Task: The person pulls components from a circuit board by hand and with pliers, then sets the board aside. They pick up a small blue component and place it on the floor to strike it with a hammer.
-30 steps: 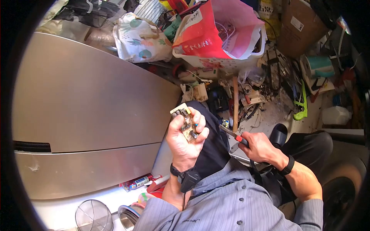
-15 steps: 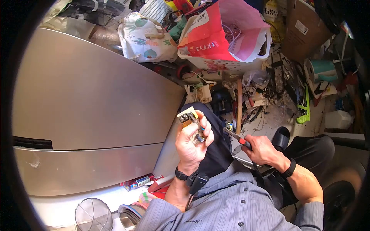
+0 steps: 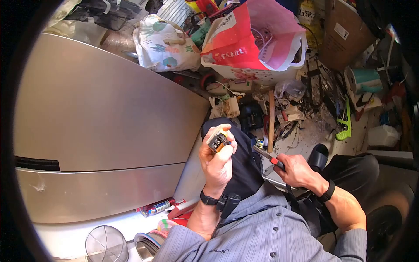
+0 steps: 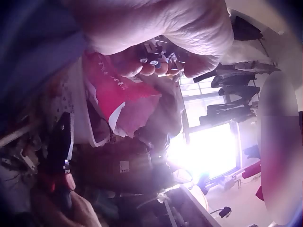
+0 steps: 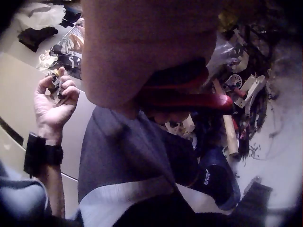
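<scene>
My left hand holds a small circuit board between thumb and curled fingers, above my left thigh. A black block with metal screws on the board's end faces the head camera; the fingers hide much of the rest. In the left wrist view, thin component legs stick out among the fingertips. My right hand grips pliers with red and black handles, their metal jaws pointing toward the left hand but apart from the board. The right wrist view shows the red handle below the palm.
A large silver panel stands at the left. Ahead are a patterned bag and a white bin holding a red and pink bag. A wooden handle, scattered parts and a green plastic piece lie on the floor.
The left hand has turned the circuit board, so its screw-block end now faces the head camera instead of its component side. The right hand with the pliers stays nearly still.
</scene>
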A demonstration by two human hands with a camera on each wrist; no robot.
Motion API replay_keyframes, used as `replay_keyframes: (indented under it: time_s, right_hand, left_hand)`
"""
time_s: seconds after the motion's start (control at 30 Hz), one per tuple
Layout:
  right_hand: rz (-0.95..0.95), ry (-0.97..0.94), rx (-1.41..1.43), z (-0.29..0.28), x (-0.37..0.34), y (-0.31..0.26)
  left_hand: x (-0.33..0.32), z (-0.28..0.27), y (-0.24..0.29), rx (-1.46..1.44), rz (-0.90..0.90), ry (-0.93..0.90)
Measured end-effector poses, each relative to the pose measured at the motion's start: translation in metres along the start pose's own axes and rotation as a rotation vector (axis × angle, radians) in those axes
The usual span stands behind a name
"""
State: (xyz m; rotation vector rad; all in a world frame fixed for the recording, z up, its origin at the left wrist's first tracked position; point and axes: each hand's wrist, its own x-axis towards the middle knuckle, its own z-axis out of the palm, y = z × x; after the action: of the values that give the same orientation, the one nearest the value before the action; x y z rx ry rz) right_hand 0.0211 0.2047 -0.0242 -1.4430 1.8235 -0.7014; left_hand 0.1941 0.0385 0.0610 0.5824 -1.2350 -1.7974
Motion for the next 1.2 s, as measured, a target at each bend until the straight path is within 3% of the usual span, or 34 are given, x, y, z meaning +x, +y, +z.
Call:
replay_keyframes:
  time_s: [0.23, 0.37, 0.43, 0.5, 0.57, 0.73, 0.9, 0.97, 1.1, 1.2]
  right_hand:
    - [-0.010, 0.002, -0.009, 0.000, 0.000, 0.001]
    - [-0.027, 0.013, 0.002, -0.002, -0.001, -0.002]
    - [-0.030, 0.017, 0.002, -0.002, -0.001, 0.000]
    - [-0.031, 0.021, 0.002, -0.003, 0.000, 0.000]
    - [0.011, -0.072, -0.025, -0.005, 0.000, -0.001]
    - [-0.018, 0.004, -0.011, 0.001, 0.000, 0.004]
    - [-0.033, 0.014, -0.011, 0.006, -0.001, 0.010]
    - [-0.028, 0.002, -0.017, 0.004, -0.001, 0.008]
    - [-0.015, -0.007, -0.016, 0.004, -0.001, 0.008]
    - [-0.017, -0.013, -0.033, 0.004, 0.001, 0.008]
  left_hand:
    - [0.000, -0.001, -0.004, 0.262, 0.135, -0.013]
    - [0.000, -0.003, -0.005, 0.248, 0.129, -0.022]
    - [0.001, -0.005, -0.004, 0.466, 0.214, -0.034]
    - [0.002, -0.004, -0.006, 0.485, 0.242, -0.042]
    - [0.002, -0.002, -0.007, 0.504, 0.271, -0.050]
    - [0.000, 0.013, 0.000, 0.881, 0.425, -0.041]
    - [0.001, 0.015, -0.001, 1.040, 0.459, 0.000]
    - [0.000, 0.015, 0.000, 1.244, 0.490, 0.006]
    - [0.000, 0.019, 0.005, 1.339, 0.525, -0.003]
    - [0.002, 0.018, 0.006, 1.168, 0.391, -0.002]
